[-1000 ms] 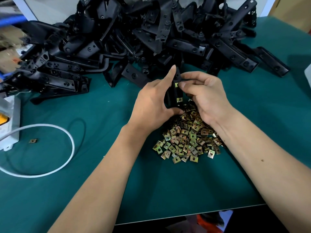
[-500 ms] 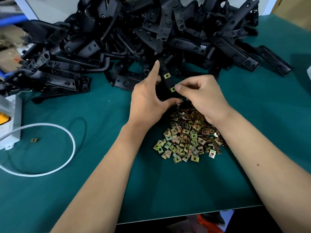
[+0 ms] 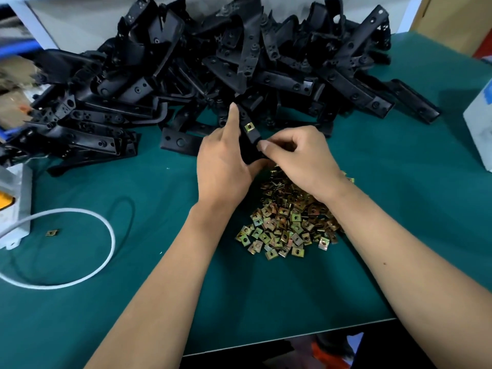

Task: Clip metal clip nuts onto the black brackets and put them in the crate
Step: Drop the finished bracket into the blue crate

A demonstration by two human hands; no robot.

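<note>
Green-matted bench (image 3: 149, 302), far side heaped with black plastic brackets (image 3: 266, 65). Left hand (image 3: 226, 166) grips one black bracket (image 3: 251, 145), forefinger straight along it; brass-coloured clip nut (image 3: 249, 127) seated. Right hand (image 3: 300, 158) fingers pinch at bracket's lower edge; second nut probably hidden there. Loose nut pile (image 3: 287, 222) just near. Bracket looks stiff, light; nuts small, springy, slippery, best pinched by edges.

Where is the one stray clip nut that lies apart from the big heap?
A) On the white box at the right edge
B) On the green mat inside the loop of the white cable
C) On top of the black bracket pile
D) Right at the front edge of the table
B: the stray clip nut lies flat on the green mat, within the curve of the white cable, far left of the heap of clip nuts.
</note>
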